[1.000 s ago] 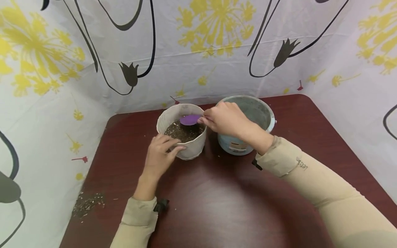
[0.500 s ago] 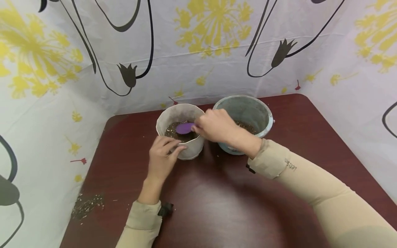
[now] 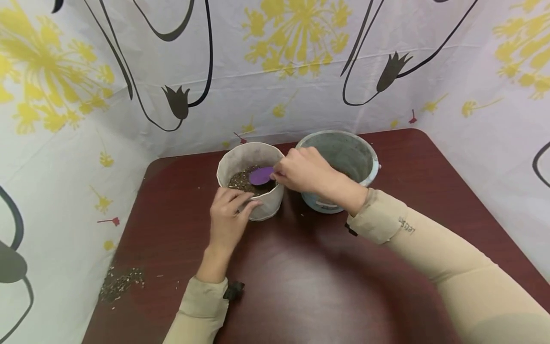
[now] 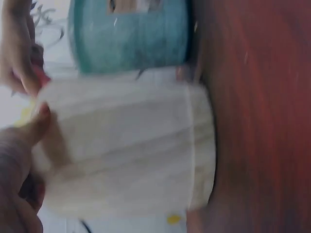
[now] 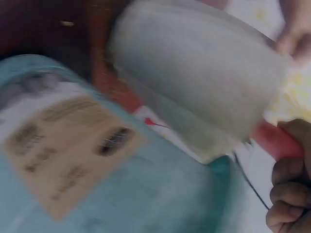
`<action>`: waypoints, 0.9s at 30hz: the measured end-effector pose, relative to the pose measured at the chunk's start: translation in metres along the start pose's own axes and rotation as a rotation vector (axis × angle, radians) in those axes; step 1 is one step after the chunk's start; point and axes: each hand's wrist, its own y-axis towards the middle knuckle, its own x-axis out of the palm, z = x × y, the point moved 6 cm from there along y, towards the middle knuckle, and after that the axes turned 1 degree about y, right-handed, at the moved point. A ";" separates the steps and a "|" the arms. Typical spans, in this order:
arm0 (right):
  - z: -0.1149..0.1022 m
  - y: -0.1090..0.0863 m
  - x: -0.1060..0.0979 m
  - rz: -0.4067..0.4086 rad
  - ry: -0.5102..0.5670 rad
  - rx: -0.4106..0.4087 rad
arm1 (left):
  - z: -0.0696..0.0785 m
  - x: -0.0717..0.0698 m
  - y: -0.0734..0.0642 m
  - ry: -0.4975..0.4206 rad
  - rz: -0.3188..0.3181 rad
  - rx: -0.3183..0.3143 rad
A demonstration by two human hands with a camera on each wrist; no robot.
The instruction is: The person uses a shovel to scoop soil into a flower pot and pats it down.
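A white fabric-like plant pot (image 3: 268, 205) holds dark, speckled soil (image 3: 240, 179) in the head view. My left hand (image 3: 227, 212) grips its near rim, fingers over the edge and thumb along the outer wall. My right hand (image 3: 302, 169) grips a small trowel with a purple blade (image 3: 260, 176) and a reddish handle (image 5: 277, 141). The blade is inside the pot, close over the soil, and its tip points left. In the left wrist view the thumb (image 4: 41, 121) lies against the pot wall.
A blue-grey bucket (image 3: 365, 150) stands right of the pot, partly behind my right hand; its label (image 5: 73, 150) shows in the right wrist view. Spilled soil (image 3: 122, 284) lies at the left of the dark red table (image 3: 301, 286). A patterned cloth (image 3: 232, 57) hangs behind.
My right hand has moved left and slightly down, taking the trowel blade lower into the pot, then a little back to the right. The left hand stays on the rim.
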 end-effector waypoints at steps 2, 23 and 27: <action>0.002 0.001 0.004 0.000 -0.034 -0.003 | 0.005 0.004 -0.001 -0.014 0.023 -0.005; 0.008 0.006 -0.023 -0.028 0.031 -0.092 | 0.005 0.001 -0.004 -0.033 0.113 -0.062; 0.006 0.005 -0.016 -0.091 0.121 -0.090 | 0.009 0.003 -0.004 -0.035 0.159 -0.060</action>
